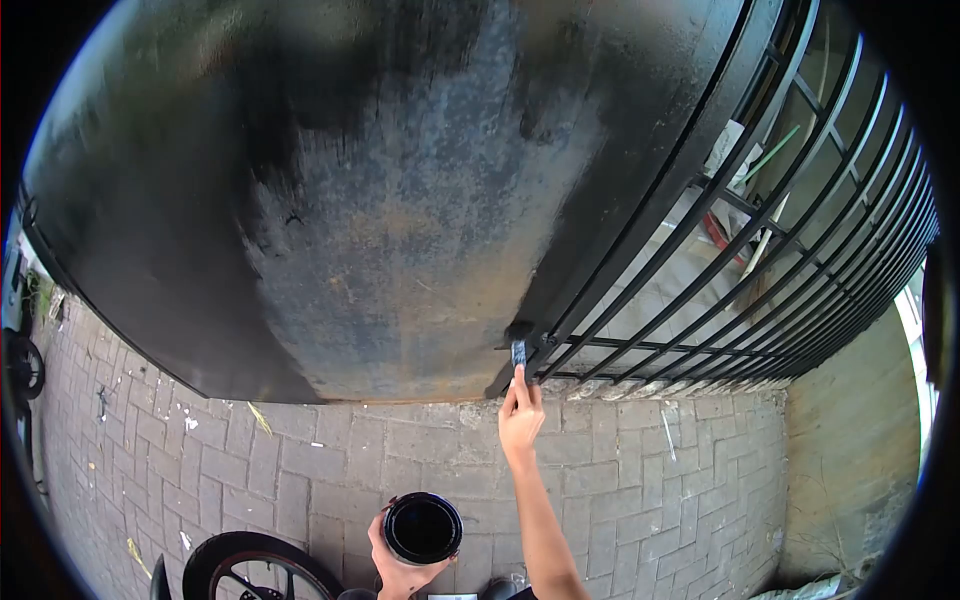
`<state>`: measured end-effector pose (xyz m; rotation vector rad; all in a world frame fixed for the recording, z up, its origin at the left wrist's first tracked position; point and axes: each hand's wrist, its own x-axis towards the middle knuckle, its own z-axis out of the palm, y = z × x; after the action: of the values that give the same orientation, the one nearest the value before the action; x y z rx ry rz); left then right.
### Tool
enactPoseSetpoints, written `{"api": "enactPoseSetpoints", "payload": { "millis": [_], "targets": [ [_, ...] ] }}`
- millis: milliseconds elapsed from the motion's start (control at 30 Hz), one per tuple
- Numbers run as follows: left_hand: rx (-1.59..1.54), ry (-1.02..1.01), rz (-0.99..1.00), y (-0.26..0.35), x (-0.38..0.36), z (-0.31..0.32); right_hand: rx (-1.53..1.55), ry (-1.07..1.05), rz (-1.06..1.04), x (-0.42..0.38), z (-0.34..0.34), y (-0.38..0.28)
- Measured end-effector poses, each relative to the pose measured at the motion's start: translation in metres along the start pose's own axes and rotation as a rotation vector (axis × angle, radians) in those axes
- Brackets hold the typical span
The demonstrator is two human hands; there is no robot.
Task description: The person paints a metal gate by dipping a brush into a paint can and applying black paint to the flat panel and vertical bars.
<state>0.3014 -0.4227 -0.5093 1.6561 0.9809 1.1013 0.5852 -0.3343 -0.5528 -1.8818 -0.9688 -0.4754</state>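
My right hand (521, 412) is closed around a paintbrush (518, 352), whose dark bristles touch the lower right edge of a metal gate panel (410, 250). Fresh black paint covers the panel's sides and top, while its middle shows worn blue-grey and rusty brown metal. Low in the view, my left hand (398, 568) is wrapped round a can of black paint (423, 528), held upright with its open top facing me.
Black curved bars (780, 250) stand to the right, with a red object and sticks behind them. Grey paving bricks (350, 450) lie below. A wheel (258, 570) is at the bottom left, and a wall (850, 440) rises at the right.
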Motion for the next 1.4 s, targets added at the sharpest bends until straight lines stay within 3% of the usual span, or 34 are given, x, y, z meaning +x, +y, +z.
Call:
{"api": "enactPoseSetpoints", "payload": {
  "millis": [133,233,333,433,467,567,700,867,967,1000,1100,1133,1267,1300,1400],
  "targets": [
    [0.012,-0.043,0.019,-0.078,0.014,0.019,-0.081,-0.264,0.176,-0.074,0.019,0.041],
    [0.045,-0.038,0.099,-0.109,0.037,0.032,-0.122,-0.318,0.248,-0.097,0.012,0.061],
    [0.028,0.044,0.125,-0.129,0.054,0.044,0.161,-0.435,0.479,-0.098,-0.009,0.057],
    [-0.029,0.004,0.188,-0.139,0.059,0.04,0.83,-0.709,0.951,-0.08,-0.051,0.047],
    [-0.038,-0.005,0.196,-0.143,0.06,0.038,1.033,-0.823,0.985,-0.077,-0.061,0.057],
    [-0.094,0.056,0.18,-0.162,0.066,0.045,1.289,-0.789,0.99,-0.072,-0.095,0.055],
    [-0.073,0.036,0.231,-0.167,0.073,0.048,1.407,-0.841,0.64,-0.079,-0.119,0.052],
    [-0.131,0.044,0.202,-0.16,0.073,0.05,1.271,-0.796,0.239,-0.078,-0.115,0.043],
    [-0.128,0.039,0.216,-0.146,0.073,0.05,0.564,-0.612,0.051,-0.076,-0.1,0.05],
    [-0.137,0.041,0.223,-0.149,0.072,0.051,0.332,-0.429,-0.11,-0.076,-0.092,0.054],
    [-0.17,0.035,0.205,-0.145,0.067,0.051,0.067,-0.292,-0.082,-0.074,-0.07,0.06],
    [-0.148,0.034,0.214,-0.145,0.067,0.051,0.303,-0.251,-0.007,-0.075,-0.061,0.057],
    [-0.126,0.035,0.246,-0.146,0.065,0.048,0.175,-0.188,-0.316,-0.058,-0.043,0.062],
    [-0.137,0.034,0.255,-0.147,0.066,0.047,0.155,-0.215,-0.243,-0.048,-0.047,0.053],
    [-0.153,0.01,0.168,-0.149,0.065,0.042,0.355,0.108,-0.347,-0.013,-0.043,0.034]
  ]
}}
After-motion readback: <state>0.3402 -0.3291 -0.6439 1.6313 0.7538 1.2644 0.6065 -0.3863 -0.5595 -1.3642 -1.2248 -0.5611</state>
